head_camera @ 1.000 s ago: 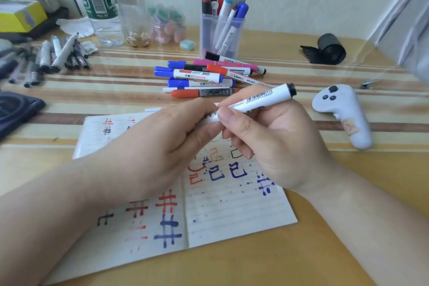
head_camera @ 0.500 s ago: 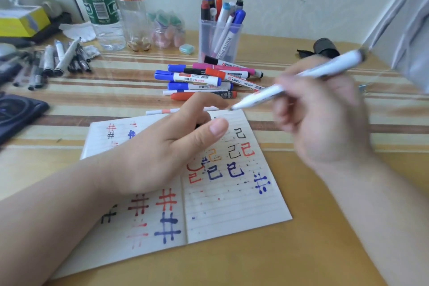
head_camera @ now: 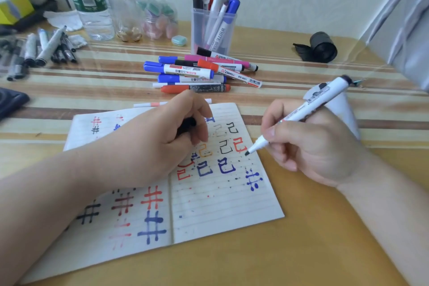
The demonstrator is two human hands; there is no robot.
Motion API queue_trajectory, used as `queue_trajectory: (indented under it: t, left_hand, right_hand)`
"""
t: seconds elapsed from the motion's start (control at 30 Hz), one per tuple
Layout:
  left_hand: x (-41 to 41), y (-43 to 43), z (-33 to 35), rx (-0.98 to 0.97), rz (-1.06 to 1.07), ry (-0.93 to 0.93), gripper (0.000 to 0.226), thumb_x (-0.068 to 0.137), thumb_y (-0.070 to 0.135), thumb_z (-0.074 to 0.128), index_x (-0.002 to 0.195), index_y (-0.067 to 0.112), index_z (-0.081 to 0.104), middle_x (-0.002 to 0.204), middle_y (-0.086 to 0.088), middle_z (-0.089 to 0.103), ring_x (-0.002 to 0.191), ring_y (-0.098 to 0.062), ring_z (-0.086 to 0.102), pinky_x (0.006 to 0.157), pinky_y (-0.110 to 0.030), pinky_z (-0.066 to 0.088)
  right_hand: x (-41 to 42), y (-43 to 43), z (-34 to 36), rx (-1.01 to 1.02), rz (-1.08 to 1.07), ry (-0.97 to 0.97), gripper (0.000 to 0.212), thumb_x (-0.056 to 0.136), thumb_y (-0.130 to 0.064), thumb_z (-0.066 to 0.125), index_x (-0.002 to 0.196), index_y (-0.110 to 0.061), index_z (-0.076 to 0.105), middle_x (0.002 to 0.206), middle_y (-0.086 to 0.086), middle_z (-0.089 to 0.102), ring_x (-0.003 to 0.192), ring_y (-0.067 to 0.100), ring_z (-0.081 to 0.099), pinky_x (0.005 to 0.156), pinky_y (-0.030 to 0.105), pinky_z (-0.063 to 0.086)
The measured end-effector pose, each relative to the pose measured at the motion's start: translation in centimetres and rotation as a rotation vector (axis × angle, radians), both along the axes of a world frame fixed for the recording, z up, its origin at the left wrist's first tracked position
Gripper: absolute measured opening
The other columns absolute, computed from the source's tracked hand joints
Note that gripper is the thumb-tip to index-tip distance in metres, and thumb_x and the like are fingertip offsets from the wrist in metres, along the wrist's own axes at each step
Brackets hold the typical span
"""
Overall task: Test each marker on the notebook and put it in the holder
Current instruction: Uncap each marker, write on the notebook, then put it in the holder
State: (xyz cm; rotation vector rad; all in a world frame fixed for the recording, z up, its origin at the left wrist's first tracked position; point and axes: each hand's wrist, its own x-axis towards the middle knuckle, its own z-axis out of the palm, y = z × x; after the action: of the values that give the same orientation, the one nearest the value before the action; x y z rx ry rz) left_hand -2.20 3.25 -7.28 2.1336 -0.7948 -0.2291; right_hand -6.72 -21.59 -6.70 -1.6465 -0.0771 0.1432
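Head view: nearest lies the open notebook (head_camera: 220, 216) on the tabletop (head_camera: 301, 251), its lined pages crowded with coloured test marks. On it rests the left hand (head_camera: 151, 146), grip curled round a black cap (head_camera: 186, 124). Beside it the right hand (head_camera: 308, 146) has its grip pinched on a white marker (head_camera: 301, 112), black tip at or just above the right page. Testing seems in hand; next come a short stroke, recapping, then a reach past the pile of markers (head_camera: 192, 72) to the clear holder (head_camera: 212, 30).

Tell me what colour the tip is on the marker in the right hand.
The marker tip is black, best seen in the head view.
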Motion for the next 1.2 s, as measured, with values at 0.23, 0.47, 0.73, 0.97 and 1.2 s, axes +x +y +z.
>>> queue_trajectory:
  t: [0.23,0.47,0.73,0.97,1.2]
  left_hand:
    - [-0.14,-0.25,0.32,0.056,0.037,-0.096,0.038,0.094,0.0,0.063,0.106,0.036,0.056,0.102,0.029,0.067,0.098,0.0,0.065,0.084,-0.006,0.046]
    - [-0.16,-0.21,0.3,0.088,0.053,-0.112,0.041,0.092,0.004,0.068,0.102,0.043,0.058,0.098,0.031,0.069,0.095,0.006,0.066,0.086,-0.006,0.045]
    - [-0.36,-0.18,0.42,0.092,0.063,-0.082,0.042,0.093,0.007,0.067,0.108,0.045,0.058,0.099,0.03,0.071,0.091,-0.014,0.071,0.092,-0.039,0.055]
    - [-0.21,-0.28,0.39,0.091,0.06,-0.067,0.037,0.093,0.011,0.067,0.109,0.043,0.059,0.099,0.03,0.071,0.085,-0.014,0.071,0.088,-0.039,0.056]
    - [-0.19,-0.26,0.28,0.066,0.058,-0.049,0.032,0.09,0.017,0.066,0.106,0.045,0.061,0.1,0.027,0.073,0.09,-0.015,0.073,0.091,-0.043,0.056]
  right_hand:
    - [-0.43,-0.18,-0.29,-0.244,0.065,-0.078,0.007,0.077,-0.013,0.072,0.082,-0.009,0.07,0.063,0.012,0.065,0.056,0.029,0.066,0.051,0.041,0.055]
    - [-0.29,0.26,-0.1,-0.271,0.037,-0.088,0.011,0.076,-0.013,0.073,0.077,-0.003,0.068,0.058,0.013,0.064,0.048,0.029,0.063,0.044,0.035,0.052]
    - [-0.23,0.27,0.06,-0.264,0.037,-0.062,0.014,0.076,-0.013,0.073,0.078,0.0,0.067,0.059,0.012,0.064,0.049,0.027,0.063,0.043,0.033,0.051]
    - [-0.35,0.25,0.22,-0.324,0.037,-0.065,0.012,0.087,-0.005,0.077,0.08,-0.001,0.068,0.059,0.01,0.065,0.048,0.026,0.063,0.044,0.032,0.05]
    - [-0.41,0.48,0.45,-0.383,0.014,-0.055,0.012,0.085,-0.004,0.075,0.079,0.002,0.066,0.057,0.009,0.064,0.043,0.023,0.062,0.042,0.029,0.046]
